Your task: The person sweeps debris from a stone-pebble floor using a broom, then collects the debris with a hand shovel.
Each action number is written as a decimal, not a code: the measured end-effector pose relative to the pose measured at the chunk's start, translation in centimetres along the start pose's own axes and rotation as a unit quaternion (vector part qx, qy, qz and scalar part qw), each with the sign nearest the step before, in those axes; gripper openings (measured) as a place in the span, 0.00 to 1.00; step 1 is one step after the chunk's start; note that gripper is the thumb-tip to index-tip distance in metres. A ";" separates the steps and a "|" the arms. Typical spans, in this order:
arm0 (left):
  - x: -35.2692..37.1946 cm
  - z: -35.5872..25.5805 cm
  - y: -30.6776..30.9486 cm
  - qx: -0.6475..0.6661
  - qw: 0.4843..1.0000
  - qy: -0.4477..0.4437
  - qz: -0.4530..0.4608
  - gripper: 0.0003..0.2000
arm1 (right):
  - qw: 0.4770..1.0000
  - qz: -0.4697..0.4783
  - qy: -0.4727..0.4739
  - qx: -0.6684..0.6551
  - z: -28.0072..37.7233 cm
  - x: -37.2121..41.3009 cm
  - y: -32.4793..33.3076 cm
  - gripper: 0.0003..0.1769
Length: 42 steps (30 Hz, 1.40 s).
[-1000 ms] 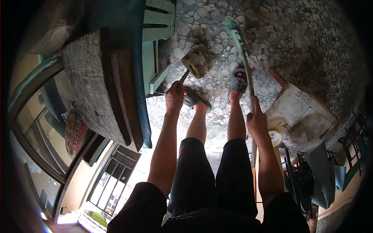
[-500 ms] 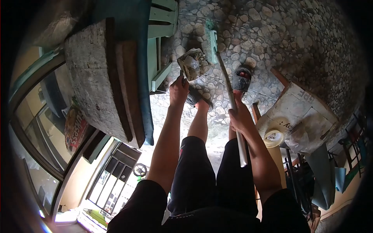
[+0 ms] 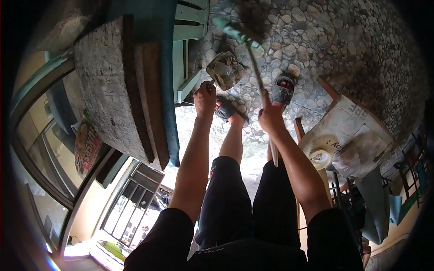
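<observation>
My right hand point(image 3: 272, 118) is wrapped round the pale handle of a broom point(image 3: 256, 67). Its green head and dark bristles, smeared by motion, are at the top of the view over the stone-patterned floor. My left hand point(image 3: 205, 97) is closed at the near edge of a dustpan point(image 3: 224, 71), apparently on its short handle, which the fingers mostly hide. Inside the dustpan lie clear plastic and brownish litter. It sits low, close to the floor, just ahead of my left foot in a dark slipper point(image 3: 229, 112).
A green wooden bench point(image 3: 189, 31) stands at the upper left, with a worn wooden board point(image 3: 108, 86) nearer me. To the right is a low table point(image 3: 334, 119) bearing a pale round container point(image 3: 320, 159) and a plastic bag point(image 3: 352, 160). My right slipper point(image 3: 283, 94) is beside the broom handle.
The broom head has swung up and left, away from the floor beside the dustpan, and its handle has shifted forward with my right hand. My left hand and the dustpan have barely moved.
</observation>
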<state>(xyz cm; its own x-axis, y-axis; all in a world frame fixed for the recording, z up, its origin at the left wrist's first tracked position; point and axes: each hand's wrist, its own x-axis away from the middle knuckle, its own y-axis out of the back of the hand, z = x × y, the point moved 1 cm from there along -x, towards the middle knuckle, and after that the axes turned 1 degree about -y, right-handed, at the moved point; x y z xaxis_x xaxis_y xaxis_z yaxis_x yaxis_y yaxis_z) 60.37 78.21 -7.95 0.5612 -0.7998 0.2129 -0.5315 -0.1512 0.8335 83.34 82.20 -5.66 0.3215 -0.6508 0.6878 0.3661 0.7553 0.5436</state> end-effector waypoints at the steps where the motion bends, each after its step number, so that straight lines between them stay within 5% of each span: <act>1: -0.2 0.0 0.1 -0.002 1.000 -0.004 0.007 0.06 | 0.999 0.020 -0.003 -0.025 1.1 1.0 0.1 0.35; 7: -1.1 -1.1 -1.1 -0.041 0.999 -0.023 0.020 0.05 | 0.982 0.139 -0.062 -0.110 3.5 6.7 3.8 0.36; 11: -1.3 -1.3 -1.3 -0.030 0.998 -0.040 0.025 0.05 | 0.996 0.026 0.074 -0.044 0.6 8.4 5.2 0.35; 16: 0.3 -0.5 0.0 -0.064 0.996 -0.043 0.054 0.05 | 0.990 -0.026 -0.023 -0.135 -2.8 7.3 2.3 0.32; 17: 0.6 -0.1 0.3 -0.065 0.995 -0.046 0.055 0.05 | 0.993 -0.082 0.020 -0.078 -4.1 6.3 0.3 0.35; 20: 1.3 -1.0 1.0 -0.106 0.990 -0.074 0.055 0.05 | 0.993 -0.092 0.070 0.005 -1.1 5.3 2.0 0.36; 22: 1.2 -0.8 0.3 -0.116 0.989 -0.035 0.081 0.06 | 0.986 0.073 -0.099 -0.112 1.0 5.5 1.1 0.36; 27: 0.5 -1.4 -0.4 -0.108 0.991 -0.042 0.063 0.07 | 0.976 -0.001 -0.020 -0.215 2.1 5.6 -0.3 0.36; 30: 0.3 -1.4 0.0 -0.124 0.989 -0.008 0.078 0.07 | 0.980 0.062 -0.067 -0.179 2.1 6.2 3.7 0.33; 34: -0.2 -2.8 1.5 -0.141 0.980 0.022 0.135 0.11 | 0.989 -0.042 0.020 -0.138 -0.8 5.7 4.9 0.33; 42: -0.4 -1.9 3.3 -0.241 0.934 0.204 0.168 0.22 | 0.994 -0.085 -0.011 -0.062 -1.2 2.5 2.0 0.37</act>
<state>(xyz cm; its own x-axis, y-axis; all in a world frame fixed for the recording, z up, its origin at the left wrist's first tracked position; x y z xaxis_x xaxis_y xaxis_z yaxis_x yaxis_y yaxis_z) 59.57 79.17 -4.34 0.6614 -0.4531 0.5977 -0.4286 0.4257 0.7970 85.96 81.98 -3.44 0.2271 -0.7654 0.6022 0.5182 0.6185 0.5907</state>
